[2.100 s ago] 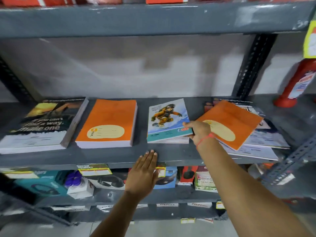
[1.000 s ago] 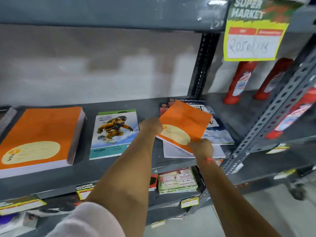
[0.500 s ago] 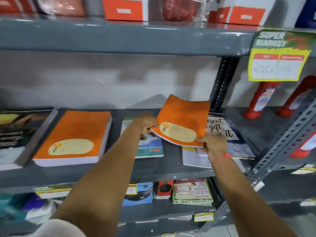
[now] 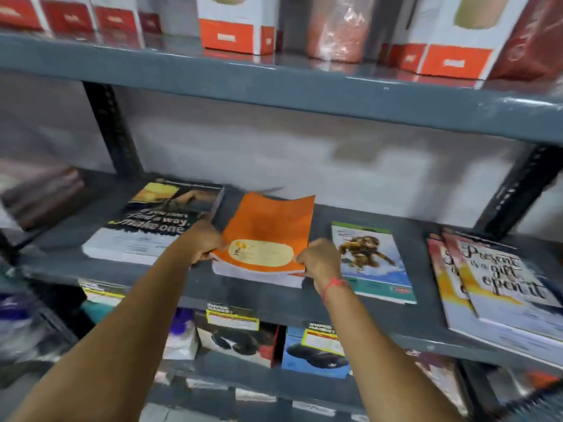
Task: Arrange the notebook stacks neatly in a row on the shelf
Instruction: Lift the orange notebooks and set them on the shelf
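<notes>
Hands both gripping the loose orange notebook [image 4: 268,229] at its near corners: left hand [image 4: 203,244] clenched on the near-left corner, right hand [image 4: 320,263] clenched on the near-right corner, red thread on that wrist. Lowering it, by the look of it, onto the orange stack [image 4: 259,274] sitting mid-shelf; near edge touching the stack's white page block, far edge curling up and lifted off, so not lying flat yet. Sitting between the black-cover stack [image 4: 152,226] to the left and the monkey-cover notebooks [image 4: 370,260] to the right, all on the grey shelf [image 4: 274,303].

Judging progress: well along but not finished. Black-cover stack looking squared and roughly parallel to the shelf edge. Orange stack in its slot, needing the top copy pressed flat and edges aligned. Monkey-cover notebooks lying thin and slightly angled, maybe needing a nudge. Far right pile with the lettered covers [image 4: 502,281] fanned out, copies offset from each other and skewed, overhanging toward the shelf's front lip; looking like the main job left. Blurred dark pile at far left [image 4: 45,196], too smeared to judge.

Remaining, as a guess: flattening the orange copy, releasing both hands, squaring the right-hand pile, evening the gaps along the row.
</notes>
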Action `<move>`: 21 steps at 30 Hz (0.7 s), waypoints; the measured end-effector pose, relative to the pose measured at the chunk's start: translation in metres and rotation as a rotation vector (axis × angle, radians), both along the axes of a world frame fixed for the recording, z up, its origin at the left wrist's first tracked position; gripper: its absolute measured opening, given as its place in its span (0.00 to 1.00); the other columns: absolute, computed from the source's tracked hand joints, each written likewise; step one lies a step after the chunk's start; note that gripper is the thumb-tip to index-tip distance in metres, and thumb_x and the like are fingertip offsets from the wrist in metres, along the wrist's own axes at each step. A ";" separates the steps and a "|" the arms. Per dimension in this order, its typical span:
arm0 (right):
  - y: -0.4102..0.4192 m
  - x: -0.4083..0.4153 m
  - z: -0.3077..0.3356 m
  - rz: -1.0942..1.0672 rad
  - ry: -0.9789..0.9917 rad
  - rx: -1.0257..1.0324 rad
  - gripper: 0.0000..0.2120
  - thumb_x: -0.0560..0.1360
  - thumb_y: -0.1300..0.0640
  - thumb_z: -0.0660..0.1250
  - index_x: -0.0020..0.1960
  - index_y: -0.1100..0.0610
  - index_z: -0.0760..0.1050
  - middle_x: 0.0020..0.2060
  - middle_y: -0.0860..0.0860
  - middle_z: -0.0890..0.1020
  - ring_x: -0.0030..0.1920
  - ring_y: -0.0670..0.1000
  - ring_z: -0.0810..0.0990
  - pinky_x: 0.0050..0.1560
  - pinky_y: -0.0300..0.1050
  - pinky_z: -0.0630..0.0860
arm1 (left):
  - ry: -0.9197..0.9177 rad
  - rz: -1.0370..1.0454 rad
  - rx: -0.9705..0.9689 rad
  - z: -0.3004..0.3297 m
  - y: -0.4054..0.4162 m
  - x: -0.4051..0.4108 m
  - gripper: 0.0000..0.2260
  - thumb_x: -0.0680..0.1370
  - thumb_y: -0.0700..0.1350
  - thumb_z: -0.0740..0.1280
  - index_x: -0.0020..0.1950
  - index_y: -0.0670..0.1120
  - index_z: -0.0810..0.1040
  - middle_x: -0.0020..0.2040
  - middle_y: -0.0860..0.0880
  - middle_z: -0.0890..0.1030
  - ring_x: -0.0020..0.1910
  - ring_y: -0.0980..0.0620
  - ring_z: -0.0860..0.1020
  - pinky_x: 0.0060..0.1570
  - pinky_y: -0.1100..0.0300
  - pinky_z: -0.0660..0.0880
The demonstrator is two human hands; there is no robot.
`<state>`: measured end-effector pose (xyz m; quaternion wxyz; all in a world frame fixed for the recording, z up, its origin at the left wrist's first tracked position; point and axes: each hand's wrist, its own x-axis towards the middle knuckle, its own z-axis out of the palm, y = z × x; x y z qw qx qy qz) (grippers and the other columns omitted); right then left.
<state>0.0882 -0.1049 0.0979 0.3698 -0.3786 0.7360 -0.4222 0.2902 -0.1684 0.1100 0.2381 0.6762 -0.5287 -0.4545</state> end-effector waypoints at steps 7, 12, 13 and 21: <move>0.008 0.008 -0.025 0.082 0.370 0.147 0.03 0.72 0.62 0.62 0.42 0.59 0.67 0.44 0.57 0.75 0.42 0.58 0.75 0.40 0.46 0.71 | -0.496 -0.206 -0.088 -0.015 0.002 0.000 0.17 0.71 0.38 0.68 0.27 0.43 0.64 0.28 0.48 0.68 0.30 0.50 0.71 0.30 0.59 0.70; 0.010 0.008 -0.014 0.080 0.493 0.104 0.14 0.72 0.60 0.64 0.56 0.61 0.67 0.55 0.60 0.75 0.53 0.61 0.77 0.49 0.50 0.73 | -0.711 -0.254 -0.104 0.006 0.011 -0.014 0.04 0.73 0.36 0.64 0.46 0.38 0.72 0.40 0.43 0.75 0.53 0.41 0.79 0.49 0.52 0.76; 0.014 0.002 -0.012 0.078 0.510 0.068 0.14 0.72 0.58 0.65 0.55 0.61 0.68 0.54 0.60 0.76 0.51 0.60 0.77 0.46 0.48 0.72 | -0.773 -0.253 -0.162 0.008 0.012 -0.020 0.07 0.73 0.36 0.64 0.51 0.38 0.74 0.46 0.42 0.78 0.55 0.41 0.78 0.49 0.52 0.76; 0.055 -0.129 0.005 -0.214 0.644 -0.058 0.11 0.75 0.58 0.59 0.55 0.62 0.72 0.53 0.62 0.79 0.53 0.62 0.78 0.46 0.47 0.72 | -0.399 -0.405 -0.654 0.004 0.059 -0.195 0.11 0.75 0.40 0.59 0.50 0.40 0.78 0.52 0.37 0.80 0.52 0.38 0.78 0.49 0.52 0.74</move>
